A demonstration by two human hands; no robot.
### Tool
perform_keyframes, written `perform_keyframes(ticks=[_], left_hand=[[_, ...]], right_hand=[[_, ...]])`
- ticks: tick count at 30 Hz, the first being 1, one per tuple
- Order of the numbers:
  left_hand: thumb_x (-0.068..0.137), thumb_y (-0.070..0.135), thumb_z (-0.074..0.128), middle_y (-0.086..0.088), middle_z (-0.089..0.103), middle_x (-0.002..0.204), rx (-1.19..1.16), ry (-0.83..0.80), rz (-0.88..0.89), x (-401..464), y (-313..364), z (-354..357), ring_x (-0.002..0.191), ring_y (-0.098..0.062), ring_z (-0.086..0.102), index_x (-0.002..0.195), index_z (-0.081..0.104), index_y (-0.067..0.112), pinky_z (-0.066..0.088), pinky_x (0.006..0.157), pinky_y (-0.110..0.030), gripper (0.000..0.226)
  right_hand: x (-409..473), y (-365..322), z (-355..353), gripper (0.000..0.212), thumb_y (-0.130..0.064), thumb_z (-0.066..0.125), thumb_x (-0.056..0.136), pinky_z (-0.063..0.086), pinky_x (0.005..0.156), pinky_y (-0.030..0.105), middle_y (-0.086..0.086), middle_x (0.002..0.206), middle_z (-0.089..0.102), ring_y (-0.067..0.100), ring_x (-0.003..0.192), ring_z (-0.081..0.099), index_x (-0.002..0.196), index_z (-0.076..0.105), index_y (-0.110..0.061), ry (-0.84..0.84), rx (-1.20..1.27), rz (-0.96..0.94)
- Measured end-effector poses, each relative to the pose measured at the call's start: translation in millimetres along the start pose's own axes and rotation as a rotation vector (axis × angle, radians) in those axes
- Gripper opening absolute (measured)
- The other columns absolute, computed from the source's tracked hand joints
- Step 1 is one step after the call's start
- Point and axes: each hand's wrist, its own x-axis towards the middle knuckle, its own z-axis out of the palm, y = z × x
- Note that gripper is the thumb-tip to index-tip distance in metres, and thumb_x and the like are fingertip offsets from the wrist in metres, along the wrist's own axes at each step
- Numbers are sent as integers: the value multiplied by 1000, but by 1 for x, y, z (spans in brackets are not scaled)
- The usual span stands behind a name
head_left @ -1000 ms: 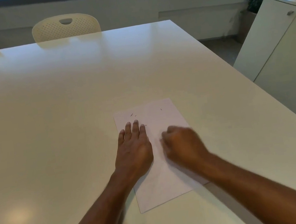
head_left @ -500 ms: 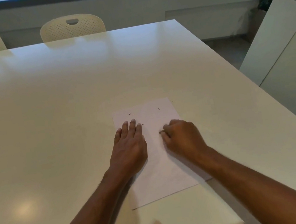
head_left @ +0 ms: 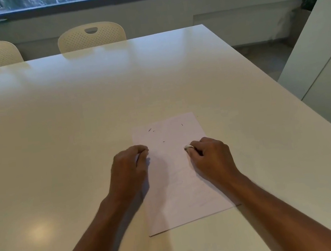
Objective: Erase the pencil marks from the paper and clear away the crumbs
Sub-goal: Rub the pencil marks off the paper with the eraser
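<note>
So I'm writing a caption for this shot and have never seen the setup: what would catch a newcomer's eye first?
Two bare forearms reach in from the bottom edge to a sheet of paper near the front of a big pale table. The right hand pinches a small white eraser against the sheet, while the left hand sits curled at its left edge. A few dark crumbs dot the paper's far end.

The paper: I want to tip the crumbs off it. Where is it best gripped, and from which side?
Grip the paper at its near left corner, coming in low from the near table edge. It lies flat, so slide the fingers under that bare corner. The crumbs sit at the far end, and the right hand holds the eraser.
</note>
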Motion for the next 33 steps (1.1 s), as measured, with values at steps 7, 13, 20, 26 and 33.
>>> perform_keyframes(ticks=[7, 13, 20, 26, 33], left_hand=[[83, 66, 50, 16, 31, 156, 266, -505, 125, -12, -35, -37, 149, -8, 14, 146, 46, 28, 12, 113, -36, 74], [76, 91, 32, 24, -16, 161, 432, -800, 112, -2, -34, -46, 147, -4, -24, 160, -1, 31, -9, 117, -35, 108], [79, 87, 40, 20, -23, 162, 474, -886, 105, 3, -32, -47, 146, -7, -30, 159, -7, 29, -12, 121, -41, 109], [82, 86, 37, 16, -26, 162, 475, -912, 114, 4, -32, -47, 146, -11, -33, 159, -9, 26, -13, 121, -44, 108], [83, 84, 38, 14, -25, 163, 451, -908, 104, 3, -30, -48, 146, -11, -32, 159, -9, 25, -14, 120, -42, 108]], right_hand=[[0, 0, 1, 29, -39, 51, 90, 47, 59, 33, -4, 63, 54, 16, 61, 53, 76, 69, -21, -3, -11, 10], [2, -4, -4, 19, -37, 60, 89, 49, 65, 32, -7, 70, 64, 14, 68, 59, 81, 74, -27, -25, 39, 75], [-10, -47, -2, 28, -31, 60, 87, 45, 56, 33, -1, 64, 59, 23, 62, 57, 64, 61, -15, -63, -104, -51], [-23, -78, 7, 26, -31, 56, 89, 41, 53, 30, -4, 64, 55, 21, 58, 55, 68, 65, -18, -201, -154, -235], [-27, -93, 9, 24, -26, 60, 88, 39, 51, 28, 0, 63, 56, 23, 54, 55, 66, 64, -16, -179, -170, -212]])
